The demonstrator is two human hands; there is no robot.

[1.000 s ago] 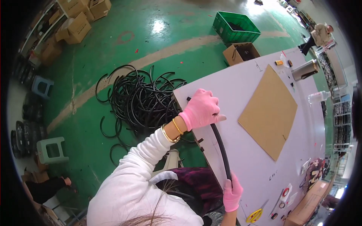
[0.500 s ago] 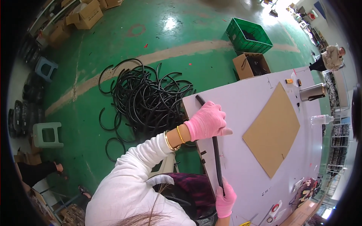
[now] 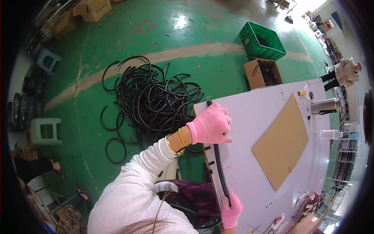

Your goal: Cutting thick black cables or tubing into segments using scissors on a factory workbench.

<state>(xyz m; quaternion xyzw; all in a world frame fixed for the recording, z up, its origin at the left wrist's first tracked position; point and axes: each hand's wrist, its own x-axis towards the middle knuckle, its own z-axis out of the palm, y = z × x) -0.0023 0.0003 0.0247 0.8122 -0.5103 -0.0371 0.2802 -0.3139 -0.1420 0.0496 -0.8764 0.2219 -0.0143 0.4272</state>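
Observation:
Along the near left edge of a pale table (image 3: 249, 117) runs a length of black rubber tube (image 3: 221, 167). My left hand (image 3: 210, 124), in a pink knitted glove, is closed round it near its far end, with a short tip sticking out beyond the fist. Lower down, my right hand (image 3: 231, 210), gloved in pink too, grips the tube closer to me. Below that hand, a black curved piece shows by my lap; whether it belongs to the same tube I cannot tell. A tan rhombus-shaped board (image 3: 282, 144) lies on the table right of both hands.
A tangled heap of black tubes (image 3: 152, 97) lies on the green floor left of the table. Beyond the table stand a cardboard box (image 3: 255, 76) and a green crate (image 3: 265, 48). A steel flask (image 3: 324, 106) and clear bottle (image 3: 330, 134) are on the far right; another person (image 3: 344, 72) stands behind.
My left hand has shifted slightly left, and the tube with it, now nearer the table edge. The view has tilted a little. Both hands still hold the tube.

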